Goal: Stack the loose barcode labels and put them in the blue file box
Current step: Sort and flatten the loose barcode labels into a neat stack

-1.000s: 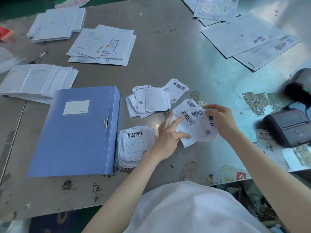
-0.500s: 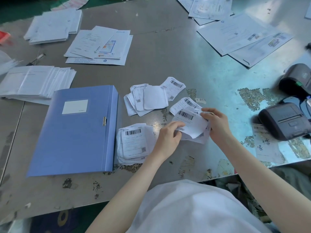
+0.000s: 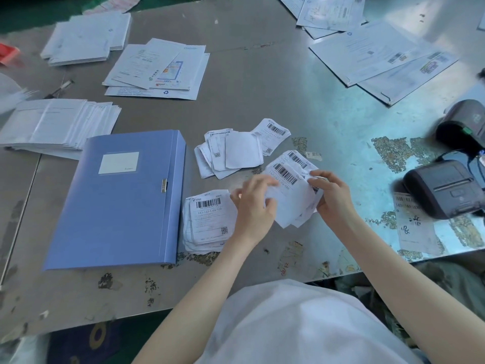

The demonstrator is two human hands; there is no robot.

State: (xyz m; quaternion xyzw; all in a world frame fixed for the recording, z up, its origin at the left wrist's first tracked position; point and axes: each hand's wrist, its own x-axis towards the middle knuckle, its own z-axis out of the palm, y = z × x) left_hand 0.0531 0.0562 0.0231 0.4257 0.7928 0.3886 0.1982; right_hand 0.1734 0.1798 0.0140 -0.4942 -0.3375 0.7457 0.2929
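The blue file box (image 3: 118, 203) lies closed and flat on the metal table, left of centre. Beside its right edge rests a stacked pile of barcode labels (image 3: 207, 224). A looser heap of labels (image 3: 236, 153) lies farther back, one label (image 3: 275, 132) sticking out at its right. My left hand (image 3: 253, 203) and my right hand (image 3: 330, 195) both hold a bunch of barcode labels (image 3: 291, 187) just above the table, one hand at each side. Several of them fan out behind, barcodes up.
Two dark label printers (image 3: 443, 190) (image 3: 464, 124) sit at the right edge, a written label (image 3: 414, 224) in front of them. Stacks of envelopes and papers (image 3: 57, 124) (image 3: 157, 69) (image 3: 380, 53) lie across the back. The table's front edge (image 3: 341, 274) is close to my body.
Both hands have drawn the spread labels together into a bunch. My left hand shifted from flat on the labels to gripping their left side.
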